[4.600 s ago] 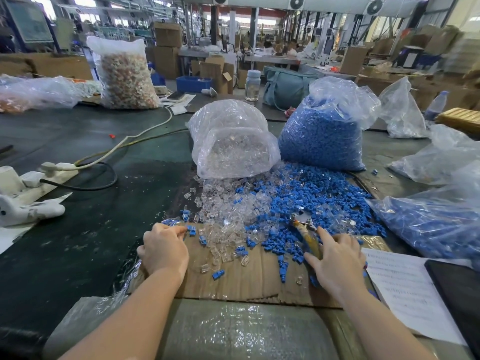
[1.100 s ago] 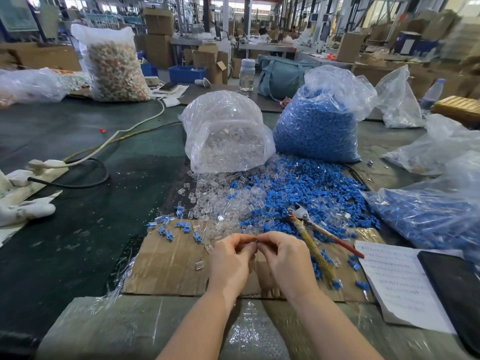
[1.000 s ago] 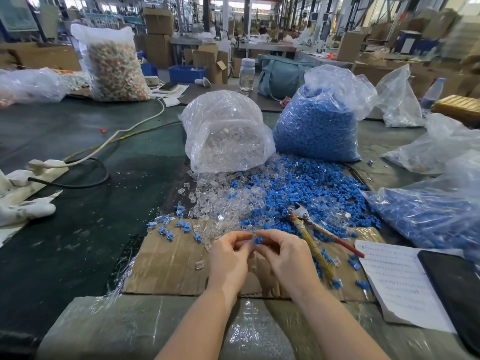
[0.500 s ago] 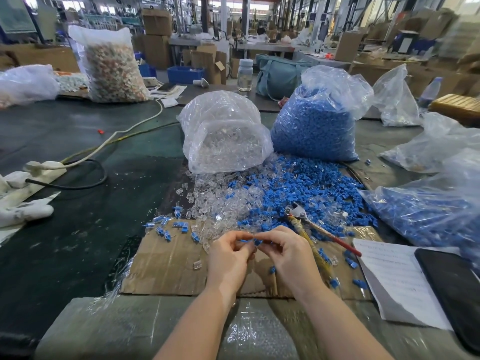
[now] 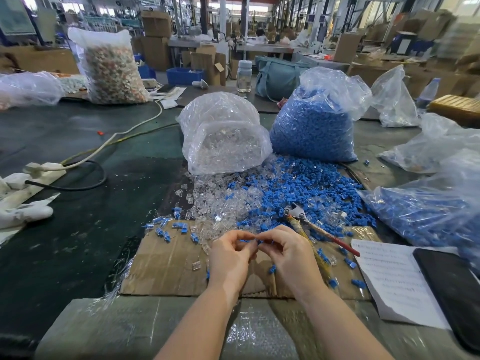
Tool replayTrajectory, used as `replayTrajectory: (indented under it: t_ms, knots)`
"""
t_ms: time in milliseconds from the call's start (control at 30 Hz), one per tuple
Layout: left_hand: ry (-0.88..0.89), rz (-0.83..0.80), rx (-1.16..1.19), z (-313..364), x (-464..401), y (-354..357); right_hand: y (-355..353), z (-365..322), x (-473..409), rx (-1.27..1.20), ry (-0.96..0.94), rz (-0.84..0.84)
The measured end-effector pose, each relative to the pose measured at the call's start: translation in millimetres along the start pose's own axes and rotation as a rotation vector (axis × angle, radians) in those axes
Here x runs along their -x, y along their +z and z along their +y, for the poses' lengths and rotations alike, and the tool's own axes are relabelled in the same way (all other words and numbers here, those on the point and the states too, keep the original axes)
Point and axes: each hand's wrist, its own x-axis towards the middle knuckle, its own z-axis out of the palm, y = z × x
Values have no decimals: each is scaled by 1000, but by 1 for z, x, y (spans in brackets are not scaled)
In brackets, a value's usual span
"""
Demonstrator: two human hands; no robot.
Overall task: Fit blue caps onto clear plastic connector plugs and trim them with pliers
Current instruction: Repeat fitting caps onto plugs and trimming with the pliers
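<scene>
Both hands, left hand [image 5: 228, 258] and right hand [image 5: 291, 253], pinch 1 blue cap [image 5: 250, 241] above cardboard [image 5: 166, 268] on a dark factory table [image 5: 78, 229].

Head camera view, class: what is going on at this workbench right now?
A person is assembling small parts by hand. The left hand and right hand meet over a cardboard sheet, pinching a small blue cap between their fingertips. The pliers lie unused beside the right hand, by the heap of blue caps and clear plugs.

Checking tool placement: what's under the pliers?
The pliers lie on the loose blue caps and clear plugs, handles over the cardboard sheet. Whatever sits directly beneath the head is hidden.
</scene>
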Motion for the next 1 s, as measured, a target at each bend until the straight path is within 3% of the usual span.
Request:
replayTrajectory:
  t_ms: [200,333,467,533,733,867,1000]
  knots:
    - [-29,29,50,3,0,0,-4,10,0,184,49,20]
    - [-71,25,62,6,-2,-5,-19,28,-4,609,454,57]
    - [-90,23,93,10,-5,-5,-28,44,-8,718,727,-216]
    - [-96,14,88,12,-6,-5,-30,47,-10,733,731,-258]
    - [-93,4,77,19,-10,-7,-29,42,-7,859,613,-172]
    - [-104,14,88,24,-16,-9,-35,27,-11,754,501,-147]
    - [-128,22,145,32,-24,-12,-36,6,-18,99,572,-324]
